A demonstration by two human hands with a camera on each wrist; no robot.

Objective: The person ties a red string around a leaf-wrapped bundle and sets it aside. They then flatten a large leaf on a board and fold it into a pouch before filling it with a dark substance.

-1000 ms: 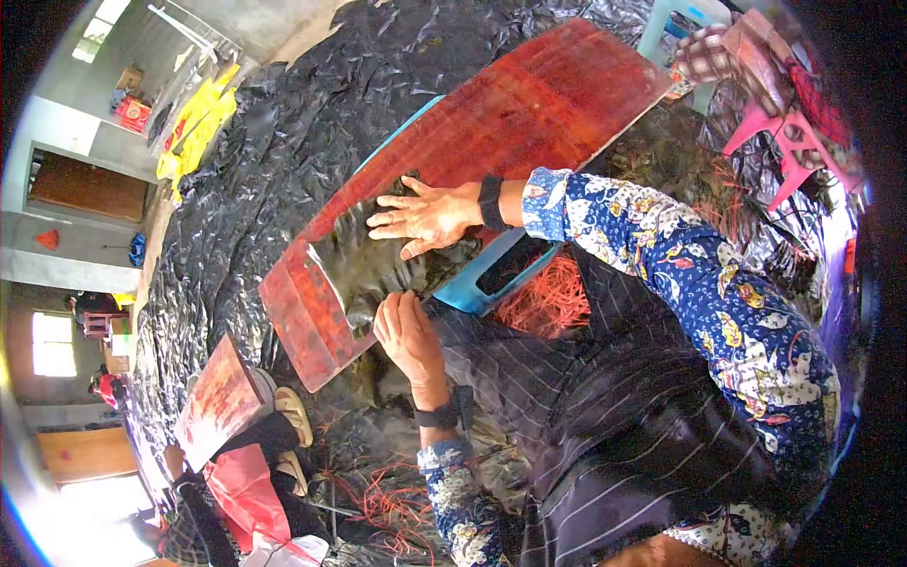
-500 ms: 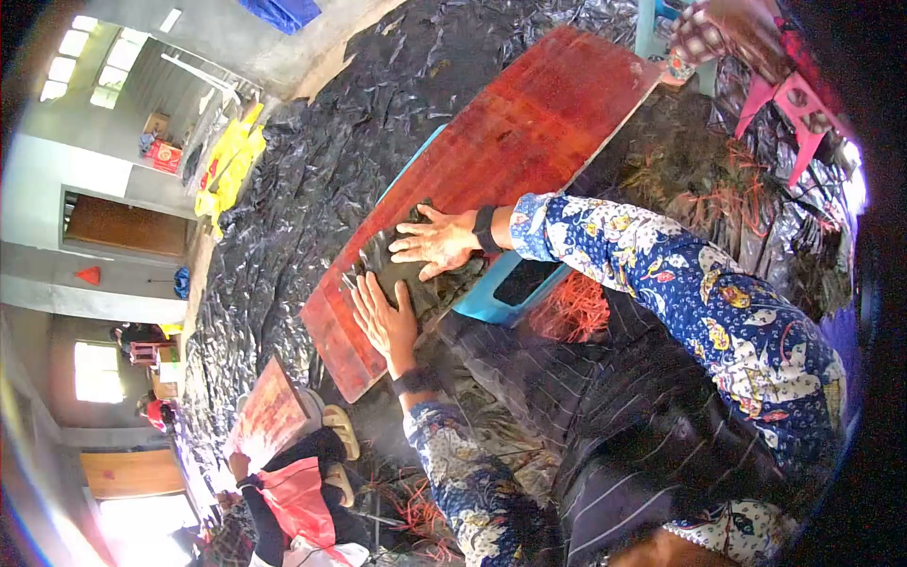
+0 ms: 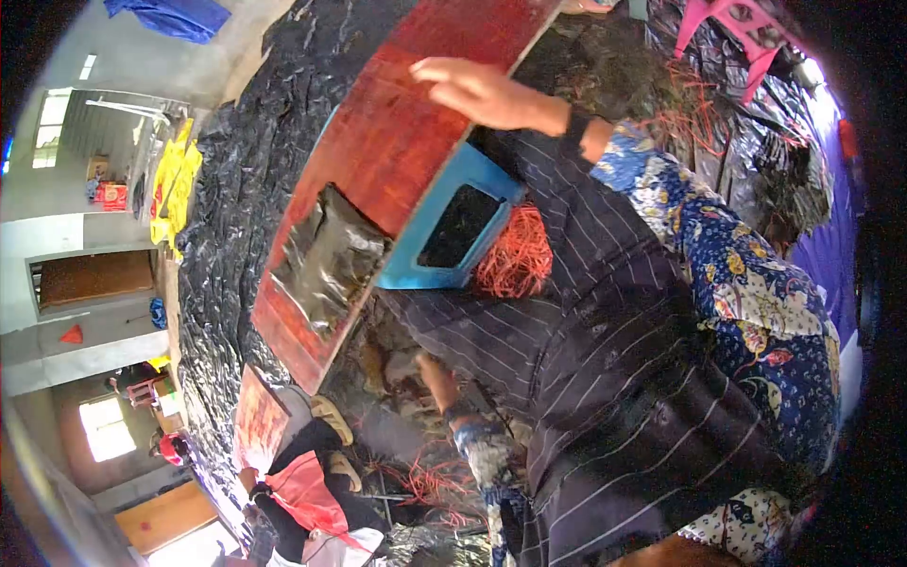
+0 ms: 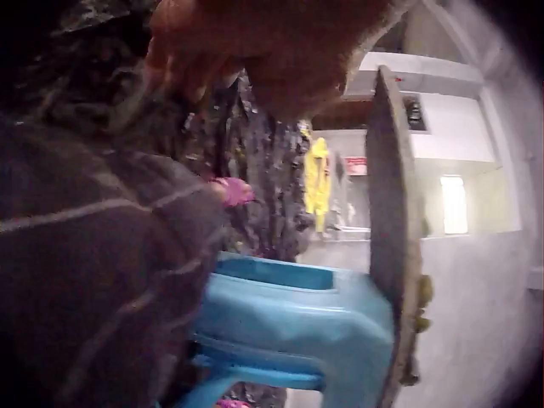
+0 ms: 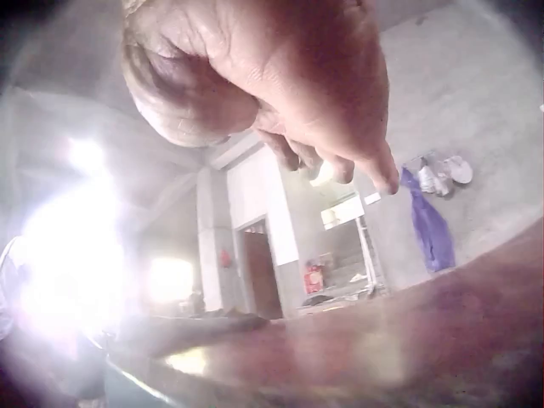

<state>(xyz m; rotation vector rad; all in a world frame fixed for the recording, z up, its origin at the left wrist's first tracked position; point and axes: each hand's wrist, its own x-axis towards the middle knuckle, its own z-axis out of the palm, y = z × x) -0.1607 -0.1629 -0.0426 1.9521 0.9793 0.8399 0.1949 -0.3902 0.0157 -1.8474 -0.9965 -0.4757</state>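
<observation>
Dark glossy sheet (image 3: 333, 253) lies on red board (image 3: 402, 113), apart fr. R grip (image 3: 487, 94), released w/ fingers extended, & L grip (image 3: 436, 381), state can't tell.

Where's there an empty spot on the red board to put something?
The board is bare between the dark sheet and the right hand. A smaller bare patch lies between the dark sheet and the board's lower end in the head view. It's crowded beside the board: blue stool, red strings, left hand.
</observation>
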